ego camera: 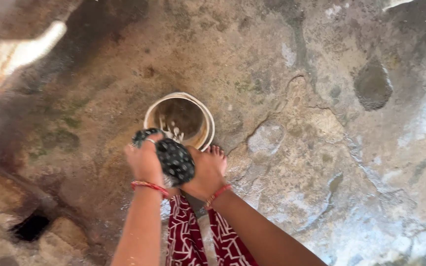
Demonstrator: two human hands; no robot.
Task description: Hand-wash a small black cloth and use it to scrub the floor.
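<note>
A dark cloth with small white dots (173,158) is bunched between both hands. My left hand (145,161) grips its left side, with an end of the cloth curling over the top of that hand. My right hand (205,171) clasps the cloth from the right. Both wrists carry red bangles. Just beyond the hands stands a round pale bucket (208,120) with murky water in it. The hands hover at the bucket's near rim.
Wet, stained concrete floor (292,98) lies all around. A dark drain hole (31,226) opens at the lower left. My red and white patterned garment (188,241) hangs below the hands. A pale blurred object (25,51) sits at the upper left.
</note>
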